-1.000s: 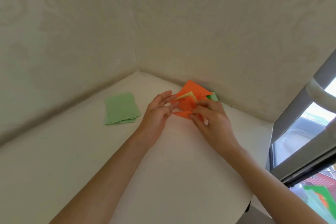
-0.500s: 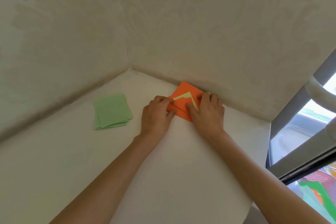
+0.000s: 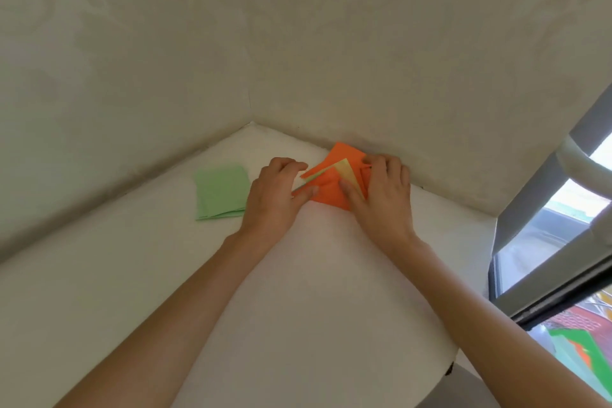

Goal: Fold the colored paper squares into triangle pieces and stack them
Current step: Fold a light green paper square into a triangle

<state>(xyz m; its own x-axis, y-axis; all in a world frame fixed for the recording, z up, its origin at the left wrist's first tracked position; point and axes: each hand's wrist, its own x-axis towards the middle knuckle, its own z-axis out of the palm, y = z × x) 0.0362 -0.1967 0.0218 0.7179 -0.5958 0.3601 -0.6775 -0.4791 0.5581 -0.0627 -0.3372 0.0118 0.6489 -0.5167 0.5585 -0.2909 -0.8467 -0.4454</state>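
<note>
A pile of folded orange paper pieces (image 3: 331, 192) lies on the white table by the right wall, with a pale yellow piece (image 3: 346, 170) showing among them. My left hand (image 3: 278, 195) presses on the pile's left edge, thumb on the orange paper. My right hand (image 3: 381, 192) presses on its right side, thumb flat on the orange and yellow pieces. A stack of light green paper squares (image 3: 222, 192) lies flat to the left of my left hand, untouched.
The white table (image 3: 298, 291) sits in a corner between two beige walls. Its rounded front edge falls off at the lower right. A window frame (image 3: 546, 225) stands at the right, with colored paper scraps (image 3: 576, 351) seen below it.
The orange pieces, lifted between my fingers a second ago, now lie flat on the pile by the wall. Both hands have come down to press on it. The camera tilted down slightly.
</note>
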